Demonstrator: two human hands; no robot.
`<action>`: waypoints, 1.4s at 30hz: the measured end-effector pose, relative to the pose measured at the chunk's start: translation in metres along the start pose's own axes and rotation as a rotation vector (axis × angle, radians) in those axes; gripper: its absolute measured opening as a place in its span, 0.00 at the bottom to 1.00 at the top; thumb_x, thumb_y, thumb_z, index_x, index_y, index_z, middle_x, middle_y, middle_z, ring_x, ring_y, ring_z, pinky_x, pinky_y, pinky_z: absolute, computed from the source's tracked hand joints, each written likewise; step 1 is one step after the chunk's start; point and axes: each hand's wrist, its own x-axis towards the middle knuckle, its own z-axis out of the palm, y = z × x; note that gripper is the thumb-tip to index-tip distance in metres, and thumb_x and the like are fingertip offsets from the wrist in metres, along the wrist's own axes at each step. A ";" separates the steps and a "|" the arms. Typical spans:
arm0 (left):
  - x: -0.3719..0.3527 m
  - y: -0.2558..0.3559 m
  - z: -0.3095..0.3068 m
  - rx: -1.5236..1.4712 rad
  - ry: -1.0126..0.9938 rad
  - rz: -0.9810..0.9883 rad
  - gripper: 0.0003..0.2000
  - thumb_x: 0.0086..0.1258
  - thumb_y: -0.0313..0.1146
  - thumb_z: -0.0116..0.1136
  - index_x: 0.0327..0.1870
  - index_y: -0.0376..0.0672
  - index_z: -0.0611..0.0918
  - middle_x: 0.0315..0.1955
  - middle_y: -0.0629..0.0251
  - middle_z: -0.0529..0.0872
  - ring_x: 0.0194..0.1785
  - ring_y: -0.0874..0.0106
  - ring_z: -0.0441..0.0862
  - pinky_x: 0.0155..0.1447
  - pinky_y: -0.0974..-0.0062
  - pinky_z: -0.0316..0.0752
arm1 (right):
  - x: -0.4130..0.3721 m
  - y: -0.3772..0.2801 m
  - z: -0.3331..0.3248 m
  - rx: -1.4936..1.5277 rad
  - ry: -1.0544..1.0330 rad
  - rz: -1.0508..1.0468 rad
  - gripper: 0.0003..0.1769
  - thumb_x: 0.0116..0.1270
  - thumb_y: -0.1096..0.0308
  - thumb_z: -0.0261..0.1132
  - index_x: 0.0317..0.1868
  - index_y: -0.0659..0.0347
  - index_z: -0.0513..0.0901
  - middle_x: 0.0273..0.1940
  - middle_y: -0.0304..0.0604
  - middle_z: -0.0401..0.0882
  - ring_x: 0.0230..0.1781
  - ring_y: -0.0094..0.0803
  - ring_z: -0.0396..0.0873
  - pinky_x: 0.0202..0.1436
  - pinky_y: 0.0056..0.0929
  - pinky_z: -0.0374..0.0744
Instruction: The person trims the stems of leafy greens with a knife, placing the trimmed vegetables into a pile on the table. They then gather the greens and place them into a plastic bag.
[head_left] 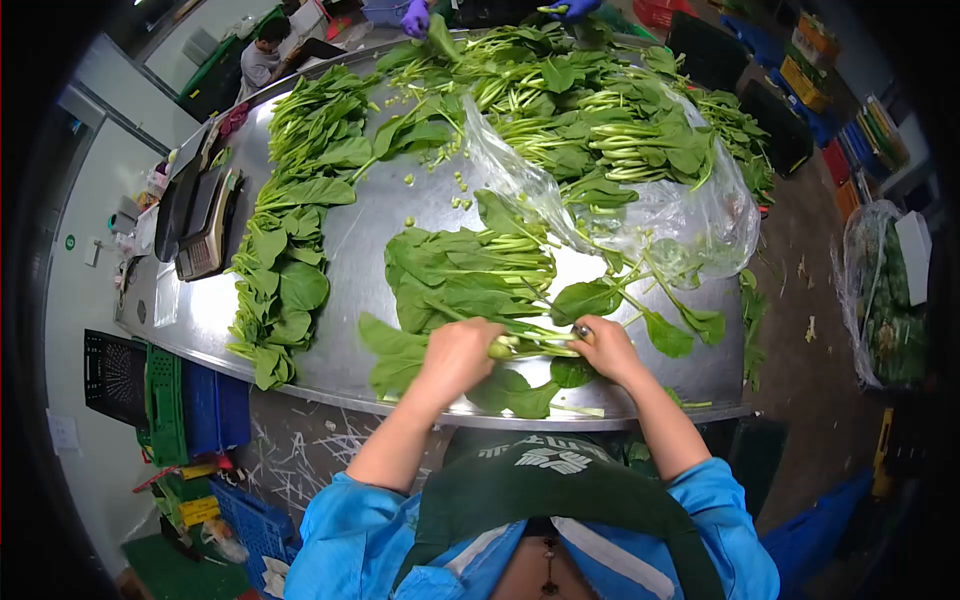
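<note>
My left hand [460, 355] is closed around the stems of a bunch of leafy greens [392, 350], whose broad leaves point left and whose pale cut ends show by my fingers. Close to those stems, my right hand [608, 348] is closed too. A small shiny metal piece [582, 331] shows at its fingers; its kind is too small to make out. Just beyond both hands lies a pile of greens [470, 265] with stems to the right. Loose leaves [665, 333] lie to the right of my right hand, and others [530, 398] lie below the stems.
A long row of greens [290, 260] runs along the left of the metal table [365, 245]. Clear plastic bags [700, 220] and heaped greens [560, 130] cover the far right. A scale [205, 225] stands at left. Another person's gloved hand [415, 18] is at the far edge.
</note>
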 end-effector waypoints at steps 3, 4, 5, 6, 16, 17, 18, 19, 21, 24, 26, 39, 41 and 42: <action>-0.002 0.034 0.009 -0.174 0.228 0.299 0.21 0.41 0.22 0.60 0.42 0.46 0.81 0.32 0.62 0.82 0.38 0.65 0.79 0.45 0.70 0.71 | -0.039 -0.051 -0.037 0.211 0.070 -0.028 0.13 0.52 0.66 0.69 0.36 0.63 0.79 0.28 0.49 0.80 0.29 0.44 0.79 0.34 0.31 0.75; 0.001 0.038 0.007 -0.215 0.168 0.290 0.19 0.43 0.23 0.62 0.41 0.45 0.82 0.31 0.61 0.82 0.37 0.65 0.80 0.44 0.70 0.72 | -0.046 -0.068 -0.047 0.366 0.102 -0.051 0.13 0.52 0.67 0.70 0.36 0.63 0.78 0.28 0.48 0.80 0.27 0.42 0.78 0.34 0.29 0.75; 0.006 0.038 0.004 -0.244 0.121 0.287 0.17 0.44 0.24 0.63 0.40 0.44 0.82 0.31 0.61 0.83 0.36 0.65 0.80 0.43 0.70 0.73 | -0.045 -0.078 -0.052 0.519 0.144 -0.090 0.13 0.51 0.69 0.70 0.35 0.64 0.78 0.28 0.47 0.79 0.26 0.39 0.77 0.34 0.28 0.75; 0.010 0.035 -0.001 -0.229 0.133 0.298 0.17 0.44 0.24 0.63 0.40 0.44 0.82 0.31 0.61 0.83 0.36 0.65 0.80 0.43 0.70 0.73 | -0.043 -0.082 -0.053 0.601 0.206 -0.098 0.13 0.51 0.70 0.70 0.35 0.64 0.77 0.27 0.44 0.77 0.24 0.35 0.75 0.33 0.26 0.75; 0.005 0.039 -0.027 -0.536 0.086 0.251 0.12 0.49 0.32 0.67 0.35 0.42 0.83 0.29 0.59 0.83 0.32 0.61 0.80 0.38 0.69 0.74 | -0.079 -0.089 -0.080 0.141 0.153 -0.203 0.11 0.61 0.63 0.61 0.33 0.63 0.73 0.27 0.48 0.73 0.23 0.44 0.74 0.25 0.36 0.70; 0.005 0.038 -0.030 -0.546 0.100 0.295 0.11 0.49 0.32 0.67 0.35 0.42 0.82 0.28 0.60 0.83 0.32 0.61 0.80 0.38 0.69 0.73 | -0.080 -0.087 -0.080 0.160 0.131 -0.167 0.11 0.62 0.63 0.60 0.32 0.63 0.72 0.27 0.49 0.73 0.23 0.44 0.74 0.25 0.35 0.70; 0.003 0.036 -0.032 -0.554 0.112 0.338 0.11 0.49 0.32 0.67 0.34 0.43 0.82 0.28 0.61 0.83 0.32 0.62 0.80 0.38 0.69 0.72 | -0.081 -0.075 -0.080 0.166 0.133 -0.169 0.11 0.62 0.63 0.60 0.32 0.63 0.72 0.27 0.49 0.73 0.23 0.44 0.74 0.25 0.35 0.70; 0.000 0.032 -0.034 -0.549 0.111 0.339 0.11 0.49 0.32 0.67 0.34 0.43 0.82 0.28 0.61 0.83 0.32 0.62 0.80 0.38 0.69 0.72 | -0.084 -0.053 -0.080 0.106 0.154 -0.070 0.10 0.61 0.66 0.61 0.34 0.64 0.73 0.26 0.47 0.73 0.23 0.41 0.74 0.26 0.33 0.70; -0.002 0.024 -0.031 -0.417 0.152 0.279 0.10 0.50 0.33 0.67 0.33 0.43 0.83 0.26 0.62 0.82 0.31 0.61 0.79 0.38 0.69 0.71 | -0.077 -0.045 -0.082 0.032 0.169 0.015 0.09 0.60 0.68 0.62 0.35 0.65 0.74 0.25 0.45 0.74 0.22 0.37 0.74 0.26 0.30 0.71; -0.001 0.039 -0.016 -0.404 0.144 0.274 0.12 0.49 0.37 0.69 0.32 0.43 0.83 0.25 0.61 0.82 0.30 0.60 0.79 0.36 0.67 0.72 | -0.078 -0.090 -0.064 0.771 0.180 -0.045 0.17 0.52 0.77 0.68 0.43 0.67 0.76 0.29 0.34 0.74 0.27 0.18 0.70 0.30 0.18 0.71; -0.005 0.048 -0.005 -0.481 0.172 0.330 0.12 0.48 0.38 0.69 0.31 0.43 0.83 0.25 0.60 0.82 0.28 0.59 0.79 0.32 0.66 0.73 | -0.074 -0.089 -0.049 0.768 0.190 -0.121 0.16 0.52 0.76 0.69 0.41 0.67 0.77 0.30 0.35 0.74 0.27 0.17 0.70 0.29 0.17 0.70; -0.025 0.008 -0.008 -0.788 0.107 -0.229 0.12 0.51 0.29 0.68 0.36 0.36 0.80 0.30 0.66 0.81 0.32 0.76 0.76 0.37 0.80 0.70 | 0.016 -0.066 -0.015 0.848 0.245 0.292 0.12 0.59 0.63 0.65 0.38 0.62 0.79 0.22 0.34 0.77 0.17 0.17 0.70 0.20 0.18 0.67; -0.023 -0.012 -0.007 -0.922 0.249 -0.034 0.10 0.54 0.29 0.65 0.33 0.37 0.78 0.29 0.69 0.80 0.30 0.80 0.72 0.35 0.81 0.68 | 0.067 -0.020 0.017 0.741 0.357 0.267 0.13 0.59 0.61 0.64 0.39 0.62 0.80 0.21 0.37 0.76 0.16 0.20 0.70 0.20 0.21 0.69; -0.023 -0.011 -0.012 -1.032 0.223 -0.056 0.11 0.54 0.28 0.65 0.35 0.37 0.77 0.29 0.70 0.79 0.32 0.81 0.72 0.36 0.82 0.68 | 0.091 0.014 0.046 0.525 0.390 0.243 0.15 0.57 0.60 0.64 0.39 0.62 0.80 0.24 0.46 0.79 0.22 0.33 0.77 0.28 0.30 0.74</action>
